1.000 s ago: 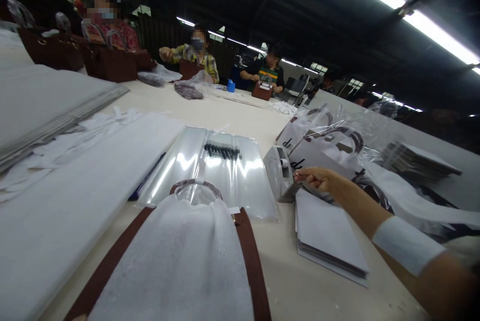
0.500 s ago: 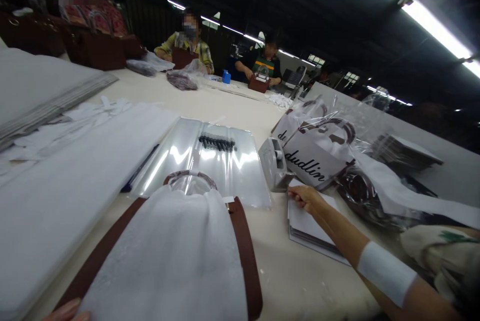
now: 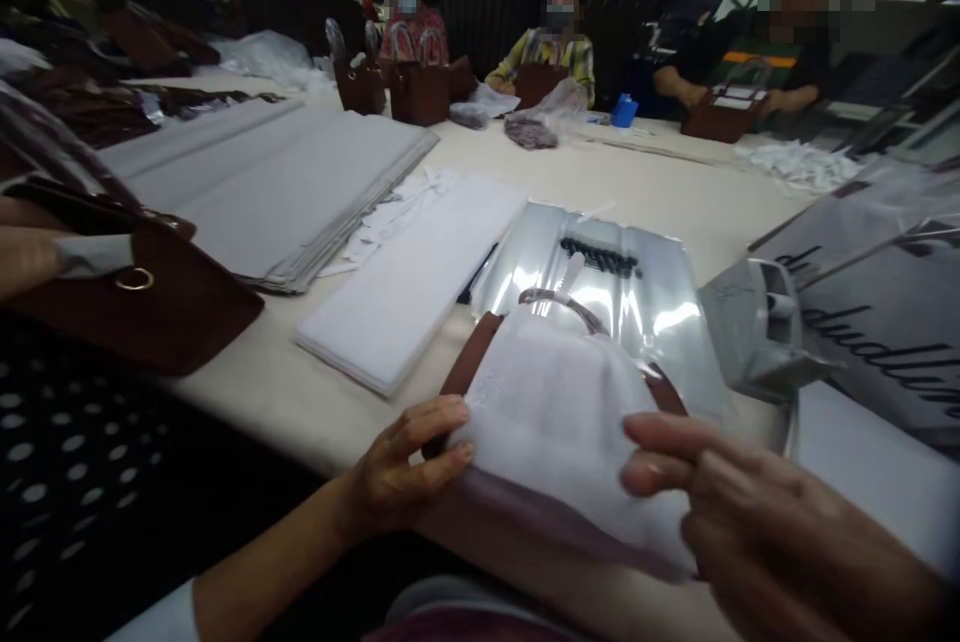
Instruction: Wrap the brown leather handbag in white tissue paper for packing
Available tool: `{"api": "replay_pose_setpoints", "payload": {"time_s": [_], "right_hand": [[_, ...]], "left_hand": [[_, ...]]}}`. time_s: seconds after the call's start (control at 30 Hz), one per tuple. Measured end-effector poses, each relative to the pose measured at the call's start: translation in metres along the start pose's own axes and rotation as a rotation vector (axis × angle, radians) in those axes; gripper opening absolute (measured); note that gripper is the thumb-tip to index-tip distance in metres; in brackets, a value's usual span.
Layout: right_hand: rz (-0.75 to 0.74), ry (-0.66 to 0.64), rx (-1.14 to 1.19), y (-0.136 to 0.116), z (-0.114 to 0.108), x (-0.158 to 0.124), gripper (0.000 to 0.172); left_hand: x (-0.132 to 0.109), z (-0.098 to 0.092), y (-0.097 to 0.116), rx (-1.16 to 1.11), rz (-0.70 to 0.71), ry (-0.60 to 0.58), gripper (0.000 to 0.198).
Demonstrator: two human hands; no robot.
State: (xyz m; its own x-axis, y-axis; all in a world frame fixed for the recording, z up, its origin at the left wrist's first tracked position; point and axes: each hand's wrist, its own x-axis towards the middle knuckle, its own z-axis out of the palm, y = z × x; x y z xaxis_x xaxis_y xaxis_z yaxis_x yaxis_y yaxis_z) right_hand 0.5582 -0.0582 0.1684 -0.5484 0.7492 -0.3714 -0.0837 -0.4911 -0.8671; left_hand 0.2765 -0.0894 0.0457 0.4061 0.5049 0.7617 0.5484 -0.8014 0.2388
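A brown handbag (image 3: 466,354) stands before me with white tissue-like wrapping (image 3: 555,392) over its front and clear film on its handle. At its left side my left hand (image 3: 409,452) is closed, thumb and fingers gripping the edge of bag and wrapping. My right hand (image 3: 750,512) is at the right side, two fingertips against or just over the wrapping. Motion blurs that hand, and its lower fingers hide the bag's lower right corner. Whether it grips anything there, I cannot tell.
Clear plastic sleeves (image 3: 517,242) lie behind the handbag, white sheets (image 3: 420,292) to its left. A tape dispenser (image 3: 757,322) and printed "dudlin" bags (image 3: 885,322) stand at right, near white cards (image 3: 862,462). A co-worker's hand (image 3: 30,252) is over another brown bag (image 3: 180,312).
My view has swung left. My right hand has left the white card stack and come to the handbag's right side. My left hand now shows fully at the bag's left edge.
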Motion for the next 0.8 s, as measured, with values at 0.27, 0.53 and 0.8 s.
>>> {"api": "replay_pose_setpoints", "payload": {"time_s": [0.27, 0.53, 0.8], "right_hand": [[0.2, -0.127, 0.18, 0.05, 0.084, 0.036, 0.04], [0.203, -0.032, 0.246, 0.066, 0.076, 0.036, 0.037], [0.254, 0.053, 0.312, 0.065, 0.084, 0.033, 0.045]], "left_hand": [[0.003, -0.006, 0.008, 0.152, 0.019, 0.104, 0.02], [0.008, -0.01, 0.0, 0.091, 0.105, 0.035, 0.022], [0.021, -0.016, -0.005, 0.108, 0.161, -0.199, 0.01]]}}
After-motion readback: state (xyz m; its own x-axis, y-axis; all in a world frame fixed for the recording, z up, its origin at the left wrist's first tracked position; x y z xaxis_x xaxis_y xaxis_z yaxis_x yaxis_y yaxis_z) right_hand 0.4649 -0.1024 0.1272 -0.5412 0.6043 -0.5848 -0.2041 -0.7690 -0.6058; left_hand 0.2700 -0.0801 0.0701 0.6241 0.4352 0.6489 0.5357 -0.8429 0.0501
